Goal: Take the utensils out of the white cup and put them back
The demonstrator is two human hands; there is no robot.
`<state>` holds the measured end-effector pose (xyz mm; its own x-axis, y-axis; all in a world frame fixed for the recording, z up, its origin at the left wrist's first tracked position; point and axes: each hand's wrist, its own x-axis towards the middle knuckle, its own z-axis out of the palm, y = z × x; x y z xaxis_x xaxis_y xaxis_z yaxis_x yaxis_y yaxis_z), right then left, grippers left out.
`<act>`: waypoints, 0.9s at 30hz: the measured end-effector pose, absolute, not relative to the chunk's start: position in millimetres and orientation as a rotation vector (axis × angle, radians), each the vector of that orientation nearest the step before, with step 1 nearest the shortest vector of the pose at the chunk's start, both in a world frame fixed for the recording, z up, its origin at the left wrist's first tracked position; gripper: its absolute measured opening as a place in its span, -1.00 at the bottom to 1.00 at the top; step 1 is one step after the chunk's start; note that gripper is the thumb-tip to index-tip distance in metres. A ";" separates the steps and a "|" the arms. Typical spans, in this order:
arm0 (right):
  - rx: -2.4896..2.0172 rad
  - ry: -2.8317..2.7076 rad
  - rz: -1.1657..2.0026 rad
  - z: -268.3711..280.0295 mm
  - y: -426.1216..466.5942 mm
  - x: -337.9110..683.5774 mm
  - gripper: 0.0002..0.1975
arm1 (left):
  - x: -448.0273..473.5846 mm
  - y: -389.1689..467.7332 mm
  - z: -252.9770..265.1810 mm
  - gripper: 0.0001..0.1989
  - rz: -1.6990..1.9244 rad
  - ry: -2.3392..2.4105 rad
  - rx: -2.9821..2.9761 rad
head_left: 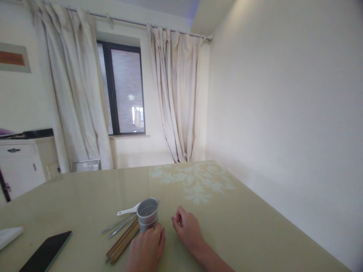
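Note:
A grey cup (148, 212) stands upright on the table, its open top showing a dark inside whose contents I cannot make out. Just in front of its lower part rests my left hand (148, 245), fingers curled and mostly hidden; whether they touch the cup is unclear. To the right, apart from the cup, my right hand (187, 228) lies loosely closed with nothing visible in it. A bundle of several brown chopsticks (123, 241) sits left of my left hand. Behind them are thin metal utensils (121, 226) and a white spoon (129, 210), its far end hidden by the cup.
A dark phone or tablet (47, 251) and a white item (10, 236) lie at the left of the table (241, 226). A wall (283, 113) runs along the right edge. Beyond are curtains (181, 87), a window (127, 90) and a white cabinet (21, 162).

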<state>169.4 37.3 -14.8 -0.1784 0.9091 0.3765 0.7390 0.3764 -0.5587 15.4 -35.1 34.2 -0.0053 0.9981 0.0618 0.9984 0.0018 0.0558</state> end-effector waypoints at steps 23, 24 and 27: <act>-1.197 -2.159 0.474 -12.0 22.2 163.8 -0.54 | 16.8 -31.4 2.3 -0.68 -0.059 -1.740 -2.781; -1.187 -2.161 0.477 -12.9 22.8 164.1 -0.54 | 16.7 -31.5 2.8 -0.67 -0.056 -1.730 -2.780; -1.147 -2.148 0.490 -14.9 23.7 165.3 -0.54 | 17.2 -31.7 4.6 -0.65 -0.055 -1.707 -2.778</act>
